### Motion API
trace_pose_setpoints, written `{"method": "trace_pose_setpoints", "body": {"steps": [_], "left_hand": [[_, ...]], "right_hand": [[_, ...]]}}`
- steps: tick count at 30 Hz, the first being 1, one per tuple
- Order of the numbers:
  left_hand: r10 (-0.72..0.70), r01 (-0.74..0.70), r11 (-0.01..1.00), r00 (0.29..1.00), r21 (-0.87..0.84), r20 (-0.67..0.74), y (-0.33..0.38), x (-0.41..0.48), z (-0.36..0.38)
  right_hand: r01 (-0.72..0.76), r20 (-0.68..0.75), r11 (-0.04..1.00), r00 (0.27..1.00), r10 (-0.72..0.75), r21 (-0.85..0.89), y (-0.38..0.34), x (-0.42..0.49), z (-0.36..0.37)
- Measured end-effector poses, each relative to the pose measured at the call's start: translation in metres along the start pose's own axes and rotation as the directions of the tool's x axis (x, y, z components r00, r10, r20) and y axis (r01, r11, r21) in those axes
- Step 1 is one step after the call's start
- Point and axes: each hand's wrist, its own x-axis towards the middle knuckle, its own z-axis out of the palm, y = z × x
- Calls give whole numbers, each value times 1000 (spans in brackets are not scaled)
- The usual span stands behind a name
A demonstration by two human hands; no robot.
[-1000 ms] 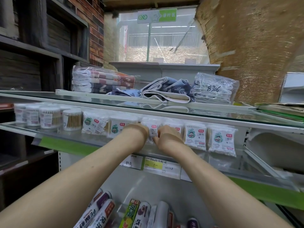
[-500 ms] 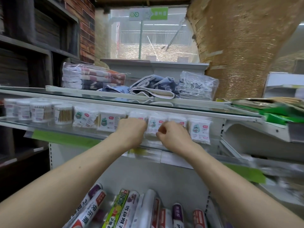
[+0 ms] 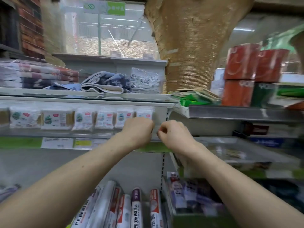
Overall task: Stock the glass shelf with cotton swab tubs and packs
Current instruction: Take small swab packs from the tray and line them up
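Glass shelf [image 3: 49,133], flat crinkly swab packs [image 3: 105,118]

I see brick wall [image 3: 31,30] upper left, rope-wrapped column [image 3: 194,46] centre-right, glazed window [image 3: 115,37] between them, green sign [image 3: 116,8] above it, grey counter [image 3: 111,63] below. Right side blurred.
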Motion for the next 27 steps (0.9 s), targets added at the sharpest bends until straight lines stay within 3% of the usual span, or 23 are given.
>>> {"method": "trace_pose_setpoints", "body": {"steps": [16,22,27], "left_hand": [[154,-153,984,988,-91,-4,112,26,-3],[192,-191,979,981,-65,17,128,37,4],[202,-201,977,979,-72,7,135,45,8]], "right_hand": [[-290,65,953,953,296,-89,115,-40,-76],[-378,228,905,880,416,-195,147,-37,-74],[-365,297,863,830,471,-349,152,-33,-67]]}}
